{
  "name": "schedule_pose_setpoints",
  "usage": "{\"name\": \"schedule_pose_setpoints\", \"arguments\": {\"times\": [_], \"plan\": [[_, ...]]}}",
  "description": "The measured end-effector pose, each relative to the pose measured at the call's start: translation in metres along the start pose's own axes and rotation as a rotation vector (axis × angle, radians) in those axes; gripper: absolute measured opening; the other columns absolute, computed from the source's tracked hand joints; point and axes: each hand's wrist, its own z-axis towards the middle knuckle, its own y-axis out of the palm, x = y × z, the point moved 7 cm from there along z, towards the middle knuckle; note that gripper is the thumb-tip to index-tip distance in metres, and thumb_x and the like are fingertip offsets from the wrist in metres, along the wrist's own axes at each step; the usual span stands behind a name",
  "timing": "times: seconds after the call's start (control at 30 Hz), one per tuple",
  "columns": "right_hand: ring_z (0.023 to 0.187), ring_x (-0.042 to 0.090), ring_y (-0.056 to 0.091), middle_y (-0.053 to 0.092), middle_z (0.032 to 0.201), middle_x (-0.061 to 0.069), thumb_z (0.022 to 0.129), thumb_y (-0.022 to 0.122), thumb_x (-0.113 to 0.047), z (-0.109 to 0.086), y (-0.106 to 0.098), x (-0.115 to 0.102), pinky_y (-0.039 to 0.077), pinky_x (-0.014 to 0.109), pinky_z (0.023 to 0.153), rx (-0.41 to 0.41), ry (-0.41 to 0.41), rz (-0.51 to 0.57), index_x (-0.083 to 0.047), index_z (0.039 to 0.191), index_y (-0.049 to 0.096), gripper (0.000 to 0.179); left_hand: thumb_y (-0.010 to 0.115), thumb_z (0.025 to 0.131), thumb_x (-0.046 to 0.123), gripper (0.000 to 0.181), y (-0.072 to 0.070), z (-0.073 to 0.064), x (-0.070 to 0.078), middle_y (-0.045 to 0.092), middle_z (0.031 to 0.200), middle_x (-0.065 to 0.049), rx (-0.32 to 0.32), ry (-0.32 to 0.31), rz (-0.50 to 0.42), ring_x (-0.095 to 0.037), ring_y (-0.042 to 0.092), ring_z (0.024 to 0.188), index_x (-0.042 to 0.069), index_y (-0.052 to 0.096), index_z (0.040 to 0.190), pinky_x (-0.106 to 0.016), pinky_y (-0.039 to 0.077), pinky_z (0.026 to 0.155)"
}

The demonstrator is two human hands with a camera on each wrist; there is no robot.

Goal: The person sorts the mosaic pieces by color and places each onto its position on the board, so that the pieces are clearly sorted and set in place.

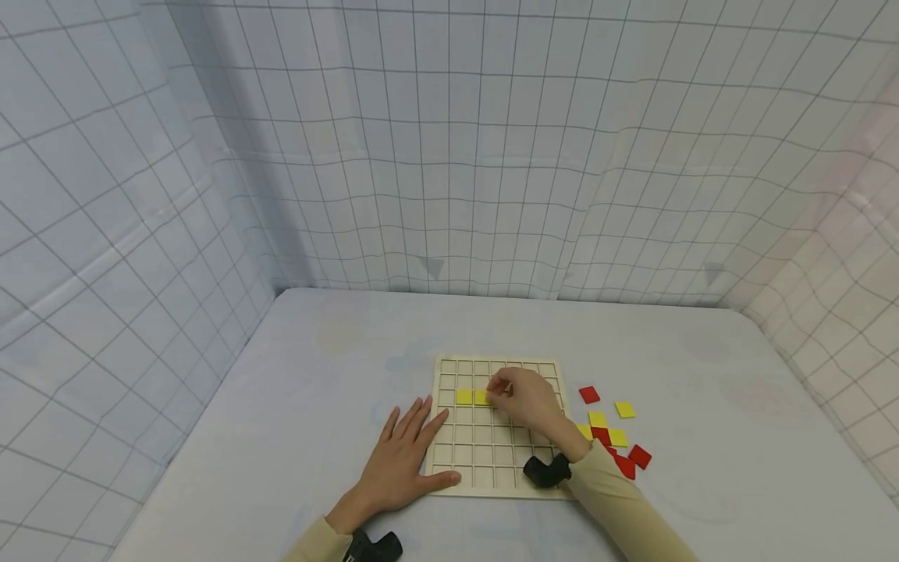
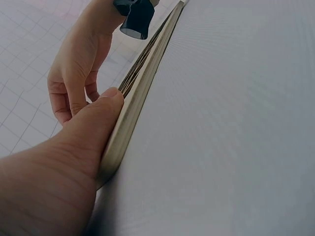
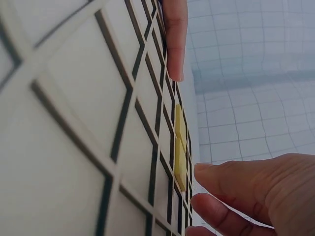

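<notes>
Two yellow tiles [image 1: 465,397] run sideways beside the right hand [image 1: 525,396], fingers narrow, hold unclear; left hand [image 1: 398,465] splayed

The left hand [image 2: 59,142] comes in from the lower left, its thumb [image 2: 110,103] lying against the rim of a pale board [image 2: 130,115]. The board shows nearly edge-on, slanting from low centre up to the top, with dark slots along its inner side. Beyond the thumb, the right hand [image 2: 74,73] hangs with bent fingers pointing down, some tips hidden behind the left hand. A black device [image 2: 135,22] sits at that wrist. White tabletop [image 2: 231,123] fills the right side; white cloth with a grid of lines [image 2: 22,93] spreads behind at left.
</notes>
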Motion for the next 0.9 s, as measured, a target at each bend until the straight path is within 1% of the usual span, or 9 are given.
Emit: {"name": "schedule_pose_setpoints", "arguments": {"times": [0.17, 0.23, 0.47, 0.7, 0.9], "plan": [[0.062, 0.008, 0.049, 0.058, 0.072, -0.014, 0.082, 0.076, -0.020, -0.006, -0.009, 0.004, 0.042, 0.027, 0.055, 0.021, 0.020, 0.007, -0.019, 0.081, 0.069, 0.008, 0.047, 0.083, 0.073, 0.091, -0.001, 0.000, 0.000, 0.020, 0.155, -0.013, 0.008, -0.001, 0.005, -0.027, 0.011, 0.143, 0.014, 0.031, 0.150, -0.052, 0.003, 0.112], [0.062, 0.008, 0.048, 0.058, 0.072, -0.014, 0.082, 0.077, -0.019, -0.008, -0.013, 0.006, 0.042, 0.027, 0.055, 0.033, 0.014, 0.004, -0.019, 0.082, 0.069, 0.008, 0.048, 0.083, 0.073, 0.091, -0.001, 0.000, 0.001, 0.020, 0.155, -0.013, 0.009, -0.002, 0.003, -0.027, 0.011, 0.143, 0.014, 0.031, 0.150, -0.052, 0.003, 0.112], [0.060, 0.006, 0.049, 0.060, 0.074, -0.014, 0.083, 0.075, -0.021, -0.020, -0.031, 0.020, 0.041, 0.025, 0.050, 0.065, 0.016, 0.001, -0.020, 0.085, 0.070, 0.005, 0.048, 0.083, 0.072, 0.091, -0.002, 0.000, 0.001, 0.019, 0.155, -0.013, -0.006, -0.006, -0.009, -0.027, 0.010, 0.143, 0.014, 0.030, 0.151, -0.052, 0.002, 0.112], [0.065, 0.008, 0.052, 0.062, 0.077, -0.011, 0.085, 0.074, -0.019, -0.031, -0.056, 0.035, 0.043, 0.026, 0.054, 0.077, -0.036, 0.022, -0.014, 0.090, 0.071, 0.007, 0.047, 0.083, 0.072, 0.091, 0.000, 0.000, 0.001, 0.019, 0.155, -0.012, -0.008, -0.003, -0.007, -0.027, 0.009, 0.143, 0.015, 0.029, 0.151, -0.051, 0.001, 0.112], [0.069, 0.011, 0.055, 0.062, 0.078, -0.008, 0.085, 0.074, -0.019, -0.037, -0.072, 0.045, 0.045, 0.028, 0.056, 0.093, -0.032, 0.008, -0.011, 0.091, 0.071, 0.010, 0.047, 0.083, 0.073, 0.091, 0.000, 0.001, 0.000, 0.018, 0.156, -0.012, -0.010, -0.006, -0.011, -0.026, 0.009, 0.143, 0.015, 0.028, 0.151, -0.050, 0.001, 0.112]]}}
